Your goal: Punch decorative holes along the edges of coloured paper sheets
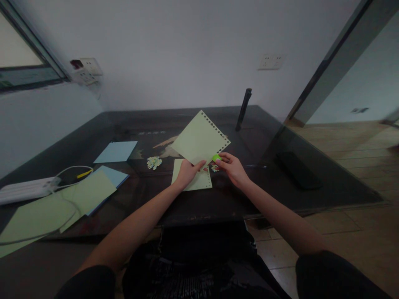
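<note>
My left hand [188, 172] grips the lower corner of a pale yellow-green loose-leaf sheet [199, 139], thumb on top. The sheet is raised and turned like a diamond, with a row of punched holes along its upper right edge. Between the fingertips of my right hand [232, 168] is a small bright green object [216, 158], close to the sheet's right side; its kind is unclear. Under my left hand a second punched sheet [202, 180] lies on the dark table [187, 207]. Small colourful pieces [215, 167] lie partly hidden beside my right hand.
Left of the sheets sits a little heap of pale pieces [154, 162]. Farther left are a light blue sheet [116, 152], more yellow-green sheets [90, 191], and a white power strip [28, 190] with a cable. A black upright object [243, 110] and a dark flat object [297, 170] are on the right.
</note>
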